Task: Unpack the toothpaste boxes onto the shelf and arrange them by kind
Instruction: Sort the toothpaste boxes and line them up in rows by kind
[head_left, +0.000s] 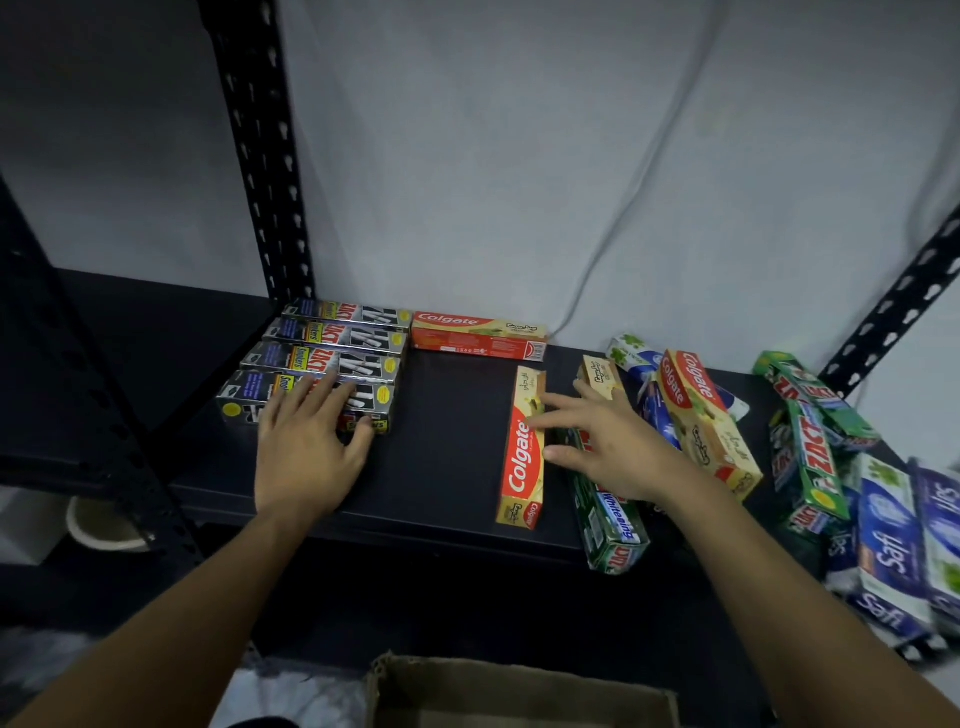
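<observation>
While your left hand (306, 447) lay flat and spread, gripping nothing, its fingertips rested on the nearest of four black-and-silver Zact boxes (322, 371), which sat side by side in a neat row running away from that hand toward the wall. Just past the far right corner of that row, a red Colgate box (478, 340) lay crosswise against the wall. Your right hand (605, 449) was likewise open, fingers splayed; its fingertips touched a second Colgate box (524, 452) lying lengthwise just to its left, and its thumb pressed that box's near edge. Under that palm ran a green Zact Whitening box (610, 525), its end overhanging the dark shelf (447, 441). Beyond your right knuckles, more Colgate boxes (701, 415) leaned in a loose heap over blue-and-white ones. Farther right, green Zact boxes (810, 441) and blue Saf boxes (893, 551) were jumbled together. Below your forearms, the open cardboard carton (519, 691) showed its rim.
</observation>
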